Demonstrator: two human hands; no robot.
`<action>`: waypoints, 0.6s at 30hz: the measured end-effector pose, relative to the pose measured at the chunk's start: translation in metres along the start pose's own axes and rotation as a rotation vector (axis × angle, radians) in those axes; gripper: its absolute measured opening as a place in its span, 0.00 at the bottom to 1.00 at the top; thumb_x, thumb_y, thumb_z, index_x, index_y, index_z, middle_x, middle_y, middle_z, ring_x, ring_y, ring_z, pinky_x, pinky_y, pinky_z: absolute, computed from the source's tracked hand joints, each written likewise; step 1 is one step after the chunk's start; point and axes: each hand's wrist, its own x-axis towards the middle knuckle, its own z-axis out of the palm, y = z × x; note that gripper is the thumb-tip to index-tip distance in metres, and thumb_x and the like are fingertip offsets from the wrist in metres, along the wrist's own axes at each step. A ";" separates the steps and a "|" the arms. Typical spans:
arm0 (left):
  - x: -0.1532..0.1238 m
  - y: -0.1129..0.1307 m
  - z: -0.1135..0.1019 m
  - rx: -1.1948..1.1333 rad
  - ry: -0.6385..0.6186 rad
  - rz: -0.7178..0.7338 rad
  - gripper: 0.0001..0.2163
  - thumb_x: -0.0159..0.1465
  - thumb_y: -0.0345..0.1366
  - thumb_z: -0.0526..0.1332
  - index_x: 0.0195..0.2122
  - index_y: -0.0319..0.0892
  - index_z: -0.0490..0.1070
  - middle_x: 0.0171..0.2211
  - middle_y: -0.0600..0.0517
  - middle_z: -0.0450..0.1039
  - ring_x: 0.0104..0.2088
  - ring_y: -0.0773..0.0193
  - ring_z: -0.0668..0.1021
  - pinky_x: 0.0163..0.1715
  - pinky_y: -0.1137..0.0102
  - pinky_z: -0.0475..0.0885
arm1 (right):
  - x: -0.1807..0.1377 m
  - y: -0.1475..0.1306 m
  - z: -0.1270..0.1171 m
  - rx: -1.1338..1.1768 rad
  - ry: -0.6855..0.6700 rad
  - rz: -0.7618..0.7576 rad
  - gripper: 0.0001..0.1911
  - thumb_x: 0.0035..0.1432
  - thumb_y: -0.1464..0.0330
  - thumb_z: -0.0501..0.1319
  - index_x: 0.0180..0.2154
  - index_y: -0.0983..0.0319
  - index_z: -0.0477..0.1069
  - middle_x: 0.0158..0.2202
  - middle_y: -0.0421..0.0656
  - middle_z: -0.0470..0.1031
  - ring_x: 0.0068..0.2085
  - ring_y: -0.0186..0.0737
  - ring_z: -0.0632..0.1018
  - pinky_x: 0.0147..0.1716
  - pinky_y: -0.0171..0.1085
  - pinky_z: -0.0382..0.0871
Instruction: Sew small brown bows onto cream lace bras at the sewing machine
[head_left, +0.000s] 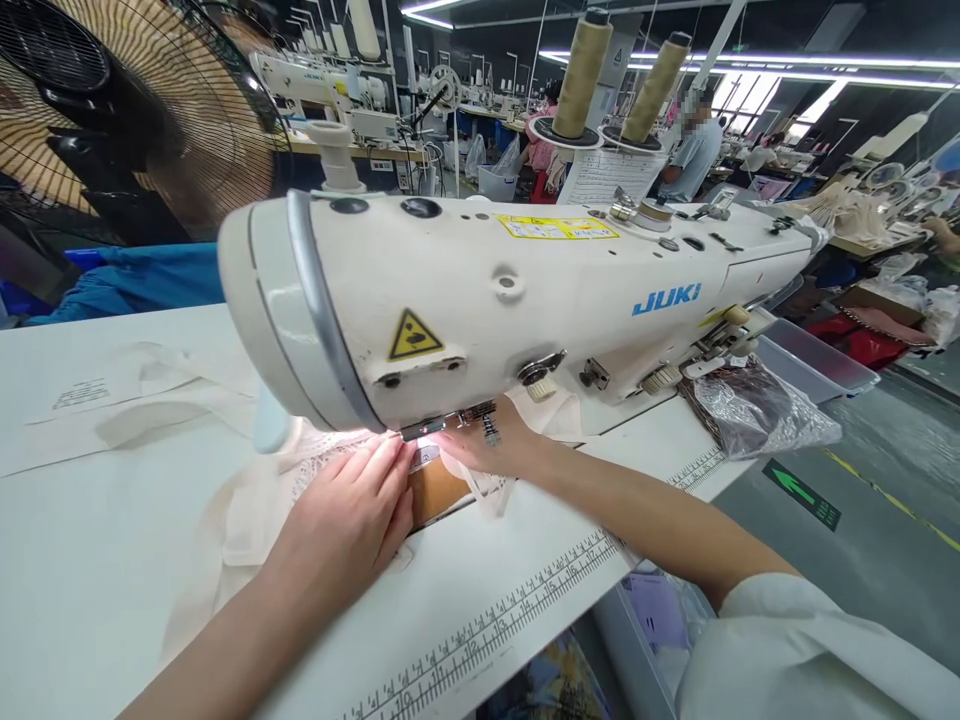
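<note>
Pale pink fabric with lace trim (pixel 251 515) lies under the head of a white sewing machine (pixel 450 290), whose lamp lights the needle area. My left hand (pixel 349 500) rests on this fabric left of the needle, its fingers stretched forward side by side and lying over the cloth. Just right of the needle is my right hand (pixel 484 440), partly behind the presser foot parts (pixel 480 415). Its fingers are mostly hidden, so their grip does not show. A narrow strip of the fabric hangs below it, beside a brown plate (pixel 439 490) in the machine bed.
Ruler markings (pixel 465 640) run along the table's front edge. Pale fabric strips (pixel 165 390) lie at left. A plastic bag with dark material (pixel 757 405) and a clear bin (pixel 817 355) stand at right. Thread cones (pixel 581 80) rise behind; a fan (pixel 135 110) stands back left.
</note>
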 end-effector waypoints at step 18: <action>0.001 0.001 -0.002 0.016 0.003 0.009 0.18 0.69 0.33 0.50 0.51 0.26 0.73 0.49 0.34 0.76 0.49 0.46 0.78 0.45 0.56 0.74 | 0.000 -0.003 -0.008 0.101 0.069 0.081 0.10 0.64 0.64 0.58 0.35 0.58 0.77 0.32 0.41 0.82 0.38 0.39 0.78 0.38 0.35 0.68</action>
